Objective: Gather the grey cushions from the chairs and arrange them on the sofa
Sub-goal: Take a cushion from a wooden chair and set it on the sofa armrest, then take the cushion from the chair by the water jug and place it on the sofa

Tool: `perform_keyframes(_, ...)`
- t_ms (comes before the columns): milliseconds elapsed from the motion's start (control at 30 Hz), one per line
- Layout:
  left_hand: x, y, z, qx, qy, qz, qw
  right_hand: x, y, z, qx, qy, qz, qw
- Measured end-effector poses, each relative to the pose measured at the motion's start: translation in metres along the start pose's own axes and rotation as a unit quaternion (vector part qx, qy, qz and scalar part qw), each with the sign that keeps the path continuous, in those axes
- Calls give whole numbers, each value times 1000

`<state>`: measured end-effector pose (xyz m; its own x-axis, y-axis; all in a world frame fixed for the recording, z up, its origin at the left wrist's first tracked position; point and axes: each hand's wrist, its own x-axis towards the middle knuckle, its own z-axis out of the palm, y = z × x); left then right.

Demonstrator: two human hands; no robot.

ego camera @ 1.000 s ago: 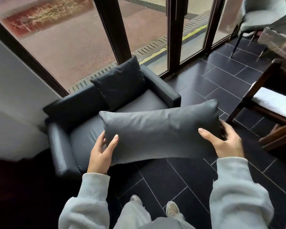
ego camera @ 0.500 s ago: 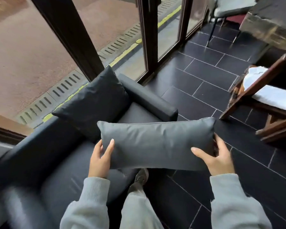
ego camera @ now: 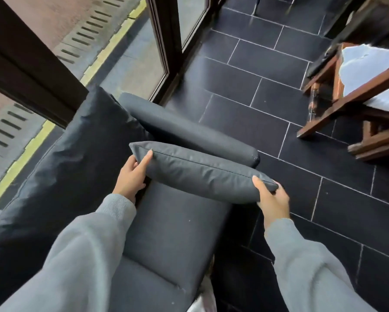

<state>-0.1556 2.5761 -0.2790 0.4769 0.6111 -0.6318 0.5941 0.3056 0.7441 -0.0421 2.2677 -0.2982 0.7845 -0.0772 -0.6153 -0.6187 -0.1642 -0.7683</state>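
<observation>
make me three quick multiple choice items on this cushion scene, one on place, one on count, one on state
1. Where is the long grey cushion?
A. flat on the floor tiles
B. over the sofa seat, beside the armrest
C. on the wooden chair

2. How many cushions are in view on or over the sofa?
A. one
B. two
C. four

3. How is the long grey cushion held?
A. by both hands, one at each end
B. by the left hand only
C. by no hand

Answers:
1 B: it sits over the seat along the armrest.
2 B: the long one plus the square cushion against the backrest.
3 A: left hand and right hand grip opposite ends.
</observation>
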Motion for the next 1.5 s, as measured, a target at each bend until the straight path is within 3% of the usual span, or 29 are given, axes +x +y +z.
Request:
perform_keyframes(233,122,-32,15,8,-27,-43,999,63,49,58,-1,12,12,1000)
perform_keyframes(500,198,-56,36,15,-44,-44,998,108,88,87,29,45,57,997)
perform_keyframes(933,233,-80,46,161,68,34,984,132,101,99,-73,32,53,995)
perform_keyframes(1100,188,-50,48,267,28,43,962,102,75,79,-158,11,65,985)
perform_keyframes(1233,130,-9,58,394,-2,117,912,68,41,64,-257,-9,-54,965)
perform_keyframes(1300,92,13,67,505,-30,163,847,50,16,53,-338,-26,-82,937)
perform_keyframes(1400,31,45,84,643,-92,246,719,21,-25,23,-450,-27,-132,883)
perform_keyframes(1433,9,56,92,653,-97,268,702,11,-39,9,-470,-20,-148,870)
perform_keyframes(1500,-35,75,111,643,-88,301,699,-10,-65,-25,-488,-2,-168,857)
